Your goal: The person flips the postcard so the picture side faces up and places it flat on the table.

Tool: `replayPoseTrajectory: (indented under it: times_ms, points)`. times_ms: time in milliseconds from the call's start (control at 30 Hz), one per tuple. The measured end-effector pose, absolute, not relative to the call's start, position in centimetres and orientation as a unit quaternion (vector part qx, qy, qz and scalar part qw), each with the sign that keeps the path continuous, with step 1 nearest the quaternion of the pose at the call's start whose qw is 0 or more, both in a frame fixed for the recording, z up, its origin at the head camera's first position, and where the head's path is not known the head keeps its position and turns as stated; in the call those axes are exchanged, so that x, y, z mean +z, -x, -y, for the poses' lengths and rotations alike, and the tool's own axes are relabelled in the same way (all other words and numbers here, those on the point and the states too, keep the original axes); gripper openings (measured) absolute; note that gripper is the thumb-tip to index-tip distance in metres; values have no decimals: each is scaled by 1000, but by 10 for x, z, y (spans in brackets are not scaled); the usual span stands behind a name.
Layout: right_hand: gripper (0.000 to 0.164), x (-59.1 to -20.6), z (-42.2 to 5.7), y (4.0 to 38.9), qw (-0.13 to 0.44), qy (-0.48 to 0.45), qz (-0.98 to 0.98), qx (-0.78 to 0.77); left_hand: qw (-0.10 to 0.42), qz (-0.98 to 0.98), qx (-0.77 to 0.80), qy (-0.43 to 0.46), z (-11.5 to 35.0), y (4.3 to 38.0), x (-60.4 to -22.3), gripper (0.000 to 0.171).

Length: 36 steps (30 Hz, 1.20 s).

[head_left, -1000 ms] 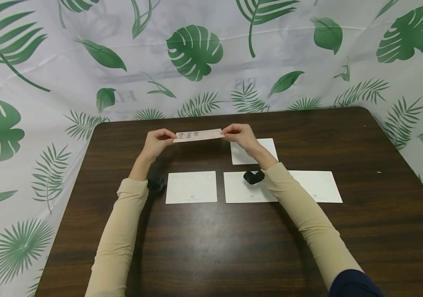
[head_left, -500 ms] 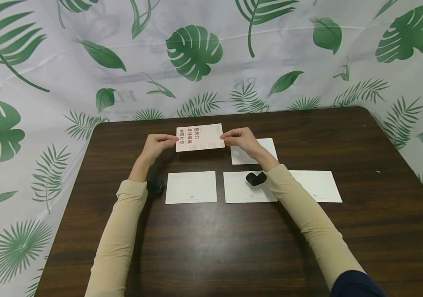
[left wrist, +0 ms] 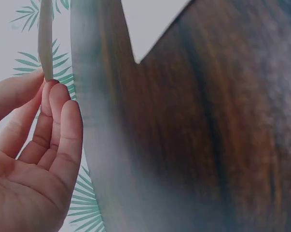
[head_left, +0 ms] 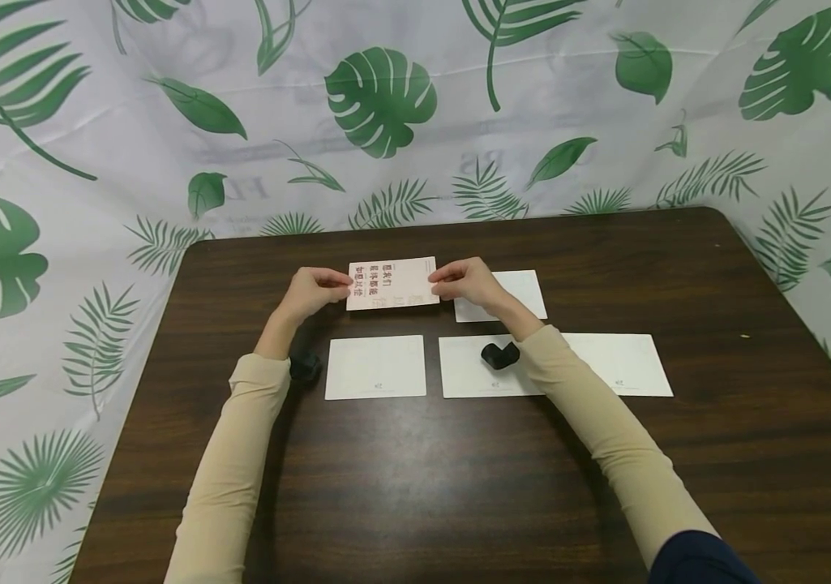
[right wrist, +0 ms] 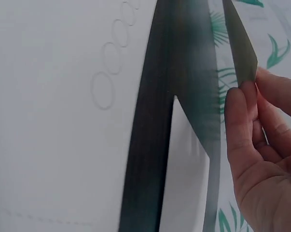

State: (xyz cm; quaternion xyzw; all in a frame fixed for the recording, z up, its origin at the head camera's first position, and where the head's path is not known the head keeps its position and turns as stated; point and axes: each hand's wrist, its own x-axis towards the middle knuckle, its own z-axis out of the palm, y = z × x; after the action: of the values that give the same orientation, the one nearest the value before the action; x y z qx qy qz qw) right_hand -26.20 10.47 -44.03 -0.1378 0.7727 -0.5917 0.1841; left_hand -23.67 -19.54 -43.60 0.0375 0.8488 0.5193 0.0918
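Note:
In the head view, a pale pink postcard [head_left: 411, 285] with dark red characters printed sideways is held near the back of the table. My left hand [head_left: 309, 294] pinches its left edge between thumb and fingers. The right edge is pinched by my right hand [head_left: 472, 285]. The left wrist view shows the postcard [left wrist: 46, 41] almost edge-on above the left fingertips. From the right wrist, the postcard [right wrist: 242, 46] appears as a dark slanted sliver, apart from the white cards below. Its underside is mostly hidden.
A white card [head_left: 374, 369] lies below the postcard, another white card [head_left: 469, 381] beside it, and one [head_left: 623, 365] farther right. Behind, a white card [head_left: 520, 288] lies partly under my right hand. The dark wooden table [head_left: 400, 487] ends at a leaf-patterned cloth [head_left: 269, 178].
The postcard has turned from nearly edge-on to flatter, showing its printed face, then come lower and slightly nearer. Both hands moved with it, keeping their grip. The white cards have stayed put.

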Motion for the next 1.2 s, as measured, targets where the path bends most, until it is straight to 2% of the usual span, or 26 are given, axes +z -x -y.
replayPoseTrajectory:
  times_ms: [300,500,767,1200]
  points:
    - [32,-441,-97,263,181,138,-792,-567,96,-853,511,-44,198,235,-438,24]
    - [30,-441,-93,264,181,146,-832,-504,104,-867,485,-43,198,235,-441,23]
    - [28,-436,-89,260,201,136,-853,-461,94,-899,424,-60,190,237,-439,22]
    - [24,-433,-76,261,198,140,-900,-363,88,-923,364,-86,182,238,-435,20]
